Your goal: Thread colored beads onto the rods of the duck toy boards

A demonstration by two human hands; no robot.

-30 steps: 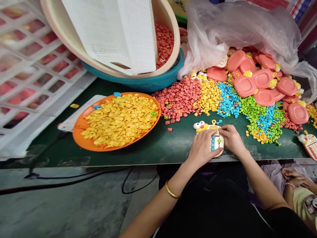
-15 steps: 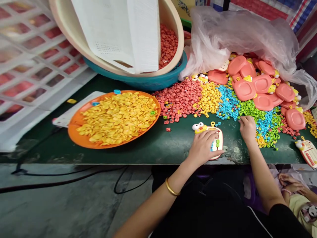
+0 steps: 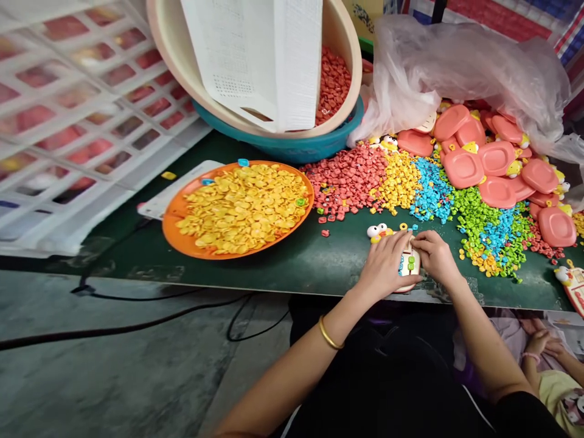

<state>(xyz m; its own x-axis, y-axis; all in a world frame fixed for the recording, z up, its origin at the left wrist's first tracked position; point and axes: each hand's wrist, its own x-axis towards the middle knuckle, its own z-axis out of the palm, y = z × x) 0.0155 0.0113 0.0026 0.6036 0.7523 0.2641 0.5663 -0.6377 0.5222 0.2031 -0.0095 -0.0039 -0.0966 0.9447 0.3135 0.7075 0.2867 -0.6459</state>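
A cream toy phone front (image 3: pixel 411 277) with bulging white duck eyes and a yellow beak lies at the table's near edge. Blue and green buttons sit in its slots. My left hand (image 3: pixel 382 264) grips it from the left, fingers over the upper part and thumb along the bottom. At its upper right, my right hand (image 3: pixel 437 257) pinches thumb and fingers together against the panel; whatever is between the fingertips is hidden. Just behind my right hand lie loose green buttons (image 3: pixel 474 213) and blue buttons (image 3: pixel 431 185).
An orange tray (image 3: pixel 176 234) of yellow pieces stands left. Behind are heaped red buttons (image 3: pixel 349 176), yellow buttons (image 3: pixel 400 179), pink phone shells (image 3: pixel 497 158) and a plastic bag (image 3: pixel 465 61). Basins (image 3: pixel 274 146) and white crates (image 3: pixel 91 140) stand back left. Another person's hands (image 3: pixel 542 340) appear lower right.
My right hand has moved left from the loose buttons to the toy phone, fingers pinched. My left hand stays on the toy. The whole view has shifted slightly.
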